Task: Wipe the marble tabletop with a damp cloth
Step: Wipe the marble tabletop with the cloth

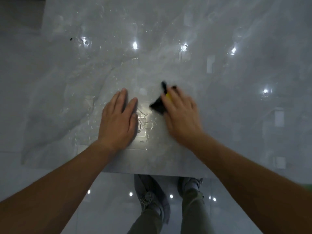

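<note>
The cloth [157, 106], black with a yellow patch, lay on the tabletop [219, 31] near its front edge, under your right hand [180, 112]. Blur hid whether those fingers curled round it or pressed flat. Your left hand [118, 120] lay flat just beside, fingers straight. Long overlapping strokes would, I judge, have best cleared the water [143, 119] pooled between your hands. The marble was pale grey, glossy and mirrored ceiling lights, with a dark speck [71, 39] far left. Below were shiny floor tiles [109, 200] and your shoes [148, 196].

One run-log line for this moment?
left hand: flat on tabletop | right hand: pressing cloth, blurred | tabletop: wet
</note>
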A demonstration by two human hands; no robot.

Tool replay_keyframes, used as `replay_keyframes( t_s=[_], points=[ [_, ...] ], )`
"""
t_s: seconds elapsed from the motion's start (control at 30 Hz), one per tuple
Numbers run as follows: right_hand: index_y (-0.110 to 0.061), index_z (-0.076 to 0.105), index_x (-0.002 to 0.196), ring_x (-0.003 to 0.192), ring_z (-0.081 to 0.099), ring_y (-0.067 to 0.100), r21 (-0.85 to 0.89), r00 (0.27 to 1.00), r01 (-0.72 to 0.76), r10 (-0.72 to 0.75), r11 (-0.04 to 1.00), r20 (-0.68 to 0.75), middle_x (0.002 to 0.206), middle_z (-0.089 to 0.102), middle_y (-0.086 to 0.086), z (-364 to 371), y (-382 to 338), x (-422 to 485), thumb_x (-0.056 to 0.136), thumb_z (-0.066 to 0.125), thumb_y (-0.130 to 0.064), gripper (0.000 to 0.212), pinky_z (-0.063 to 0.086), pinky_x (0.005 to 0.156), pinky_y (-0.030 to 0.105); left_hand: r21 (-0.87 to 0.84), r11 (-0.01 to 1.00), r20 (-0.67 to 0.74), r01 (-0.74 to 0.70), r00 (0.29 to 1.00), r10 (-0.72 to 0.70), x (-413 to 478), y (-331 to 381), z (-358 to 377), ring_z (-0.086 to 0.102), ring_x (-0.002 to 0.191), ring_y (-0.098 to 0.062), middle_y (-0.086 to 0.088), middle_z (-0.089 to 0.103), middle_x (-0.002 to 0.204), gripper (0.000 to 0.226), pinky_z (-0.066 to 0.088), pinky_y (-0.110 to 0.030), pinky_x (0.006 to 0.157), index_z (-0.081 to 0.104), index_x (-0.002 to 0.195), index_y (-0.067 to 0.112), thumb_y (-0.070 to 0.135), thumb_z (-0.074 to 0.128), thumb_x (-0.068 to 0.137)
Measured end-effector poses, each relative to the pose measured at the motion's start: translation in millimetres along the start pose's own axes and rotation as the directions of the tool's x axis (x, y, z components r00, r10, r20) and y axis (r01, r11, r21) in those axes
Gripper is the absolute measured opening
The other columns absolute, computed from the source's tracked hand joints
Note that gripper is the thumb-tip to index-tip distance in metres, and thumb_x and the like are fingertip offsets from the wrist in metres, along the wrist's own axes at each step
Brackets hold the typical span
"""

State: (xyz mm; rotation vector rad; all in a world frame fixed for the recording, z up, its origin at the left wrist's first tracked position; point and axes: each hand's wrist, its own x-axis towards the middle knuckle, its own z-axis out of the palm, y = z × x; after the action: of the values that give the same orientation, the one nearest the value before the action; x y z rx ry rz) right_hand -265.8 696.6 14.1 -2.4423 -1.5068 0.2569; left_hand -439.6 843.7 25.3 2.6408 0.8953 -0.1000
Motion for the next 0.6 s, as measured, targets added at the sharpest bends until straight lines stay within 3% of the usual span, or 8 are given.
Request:
replay_keyframes(
  t_s=[0.1,0.17,0.27,0.33,0.37,0.5,0.6],
  points=[
    [-0.021,0.045,0.15,0.152,0.028,0.031,-0.014,0.949,0.291,-0.286,0.957,0.134,0.163,0.033,0.007,0,-6,-63,0.097,0.05,-0.03,0.055,0.023,0.119,0.045,0.048,0.998,0.018,0.034,0.999,-0.034,-10,-13,-1,0.006,0.156,-0.028,-0.012,0.014,0.168,0.059,0.006,-0.051,0.124,0.036,0.155,0.022,0.041,0.022,0.101],
    [-0.023,0.041,0.151,0.151,0.03,0.029,-0.002,0.937,0.316,-0.312,0.949,0.159,0.164,0.033,0.005,-4,14,-55,0.096,0.047,-0.032,0.056,0.025,0.117,0.047,0.057,0.998,0.037,0.013,0.999,-0.015,-12,-19,1,0.001,0.156,-0.026,-0.011,0.01,0.169,0.06,0.002,-0.052,0.125,0.031,0.157,0.024,0.043,0.02,0.101],
    [-0.02,0.039,0.153,0.15,0.031,0.03,0.054,0.999,-0.036,0.035,0.998,0.03,0.164,0.032,0.007,-13,33,4,0.096,0.043,-0.031,0.058,0.03,0.114,0.053,0.063,0.998,0.038,-0.002,0.999,0.0,-13,-22,4,-0.003,0.156,-0.024,-0.009,0.005,0.17,0.061,0.0,-0.051,0.125,0.024,0.159,0.026,0.043,0.019,0.102],
    [-0.02,0.033,0.156,0.153,0.022,0.028,0.09,0.966,-0.257,0.257,0.962,0.011,0.167,0.025,0.004,-13,29,38,0.101,0.043,-0.028,0.057,0.023,0.119,0.05,0.068,0.998,0.035,-0.007,0.999,0.005,-14,-23,6,-0.005,0.156,-0.024,-0.008,0.003,0.17,0.061,-0.002,-0.051,0.125,0.021,0.16,0.026,0.043,0.019,0.102],
    [-0.021,0.031,0.157,0.154,0.018,0.027,0.084,0.961,-0.277,0.278,0.957,0.007,0.168,0.022,0.003,-10,19,45,0.102,0.043,-0.027,0.057,0.021,0.12,0.049,0.063,0.998,0.038,-0.011,0.999,0.008,-14,-25,6,-0.005,0.156,-0.024,-0.008,0.003,0.17,0.061,-0.002,-0.05,0.125,0.021,0.16,0.026,0.043,0.018,0.101],
    [-0.018,0.038,0.154,0.153,0.024,0.032,0.051,0.998,-0.001,-0.002,0.999,0.064,0.166,0.026,0.006,6,-27,-5,0.096,0.048,-0.026,0.06,0.028,0.116,0.051,-0.02,1.0,0.031,-0.001,1.0,0.001,-18,-28,-2,0.004,0.156,-0.025,-0.012,0.013,0.168,0.062,0.002,-0.048,0.126,0.033,0.156,0.018,0.04,0.021,0.1],
    [-0.018,0.042,0.152,0.152,0.027,0.031,0.023,0.956,0.239,-0.239,0.971,0.169,0.164,0.032,0.007,5,-41,-64,0.099,0.045,-0.031,0.055,0.026,0.12,0.048,-0.017,1.0,-0.007,0.025,1.0,-0.025,-29,-29,-5,0.011,0.154,-0.028,-0.013,0.02,0.166,0.057,0.006,-0.049,0.125,0.041,0.149,0.016,0.038,0.025,0.099]
  ],
)
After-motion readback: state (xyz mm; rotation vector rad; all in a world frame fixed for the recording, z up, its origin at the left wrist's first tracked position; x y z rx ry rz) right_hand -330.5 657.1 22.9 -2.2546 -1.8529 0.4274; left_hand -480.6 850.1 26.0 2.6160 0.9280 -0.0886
